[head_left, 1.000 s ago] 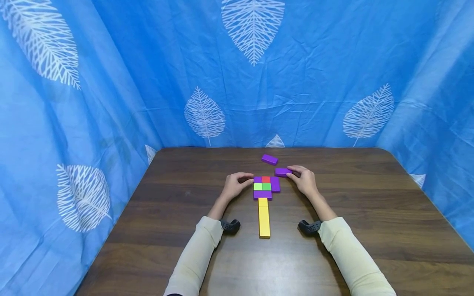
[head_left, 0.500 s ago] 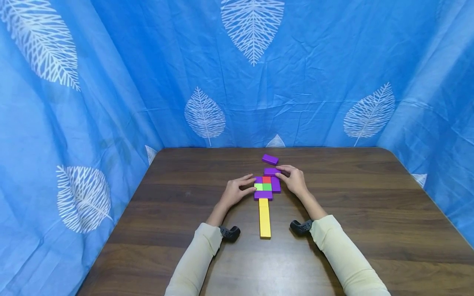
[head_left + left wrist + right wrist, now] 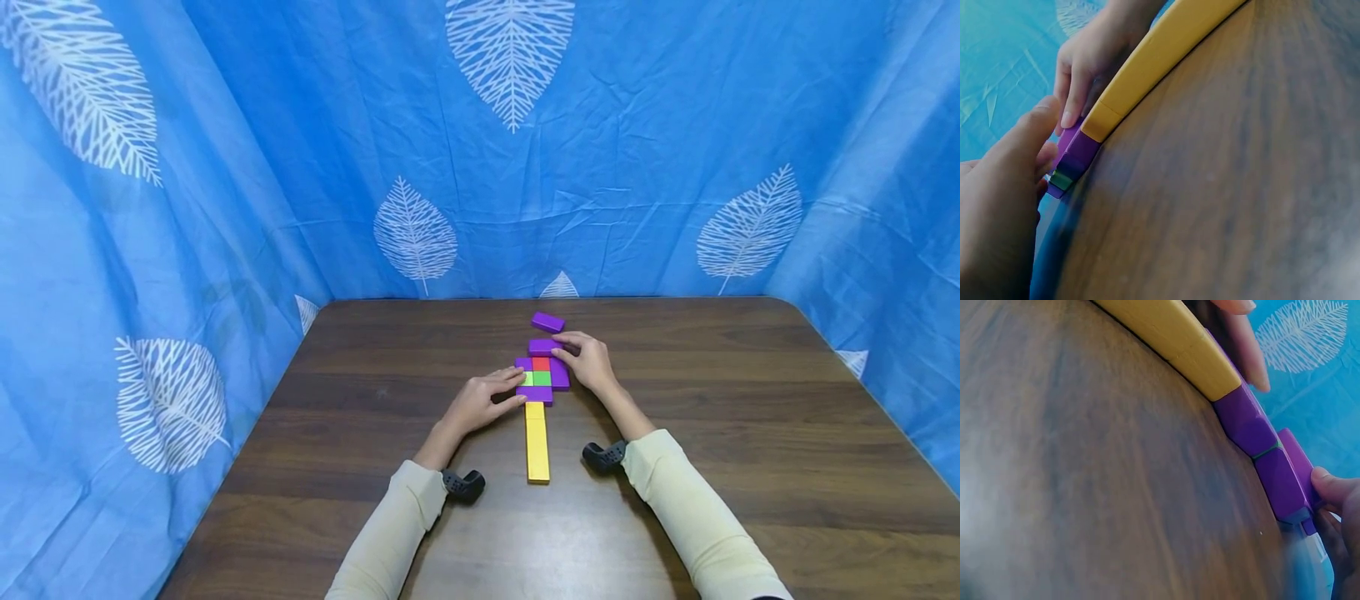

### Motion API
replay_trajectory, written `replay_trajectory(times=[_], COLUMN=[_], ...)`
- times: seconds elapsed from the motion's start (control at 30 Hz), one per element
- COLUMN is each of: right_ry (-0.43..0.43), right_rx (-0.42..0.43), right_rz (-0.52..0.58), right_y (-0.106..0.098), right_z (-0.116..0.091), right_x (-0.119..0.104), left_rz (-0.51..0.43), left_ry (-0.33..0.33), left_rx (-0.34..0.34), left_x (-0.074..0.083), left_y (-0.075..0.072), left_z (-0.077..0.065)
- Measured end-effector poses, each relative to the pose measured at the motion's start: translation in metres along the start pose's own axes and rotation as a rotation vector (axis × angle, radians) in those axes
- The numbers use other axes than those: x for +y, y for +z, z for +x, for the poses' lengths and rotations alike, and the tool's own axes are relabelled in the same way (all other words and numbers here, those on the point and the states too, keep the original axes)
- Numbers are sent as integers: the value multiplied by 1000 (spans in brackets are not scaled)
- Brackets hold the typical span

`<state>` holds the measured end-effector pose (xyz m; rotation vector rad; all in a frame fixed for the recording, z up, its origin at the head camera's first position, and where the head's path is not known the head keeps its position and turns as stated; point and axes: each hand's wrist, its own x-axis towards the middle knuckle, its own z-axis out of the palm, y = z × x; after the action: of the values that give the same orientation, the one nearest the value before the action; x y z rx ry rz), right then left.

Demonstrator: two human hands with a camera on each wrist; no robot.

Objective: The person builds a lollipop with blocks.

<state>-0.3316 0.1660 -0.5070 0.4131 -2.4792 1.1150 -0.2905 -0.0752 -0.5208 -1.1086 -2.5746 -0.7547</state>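
Note:
My right hand (image 3: 591, 364) pinches the right end of a purple block (image 3: 540, 346) just behind a flat cluster of blocks. In the right wrist view its thumb presses that block's side, and the block stands higher than its neighbours. The cluster has a red block (image 3: 541, 363), a green block (image 3: 542, 378), a light green block (image 3: 528, 379) and purple blocks on its edges, including one along the front (image 3: 534, 397). My left hand (image 3: 478, 403) reaches in from the left with extended fingers, fingertips over the light green block and thumb near the front purple block.
A yellow strip of blocks (image 3: 537, 450) runs from the cluster towards me. Another purple block (image 3: 548, 322) lies apart near the back edge of the wooden table (image 3: 337, 433). Blue curtains (image 3: 615, 150) with white leaf prints surround the table.
My right hand has brought the purple block leftwards, from beyond the cluster's right corner to behind the red block. My left hand has shifted slightly right and forward over the cluster's left edge.

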Motion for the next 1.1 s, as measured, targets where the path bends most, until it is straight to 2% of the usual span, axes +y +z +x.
replay_trajectory(times=[0.17,0.5,0.7,1.1], right_ry=[3,11,-27,-23], right_rx=[-26,-48,-55,-108], right_rz=[-1,-4,7,-3], right_y=[3,10,12,13], right_z=[2,2,4,5], right_x=[0,-2,-4,-1], left_rz=[23,3,-1,-14], left_ry=[-19,-1,-11,-44], left_rx=[-39,-28,-36,-46], left_x=[2,2,2,1], left_y=[-1,0,-2,-1], left_z=[0,-1,1,1])
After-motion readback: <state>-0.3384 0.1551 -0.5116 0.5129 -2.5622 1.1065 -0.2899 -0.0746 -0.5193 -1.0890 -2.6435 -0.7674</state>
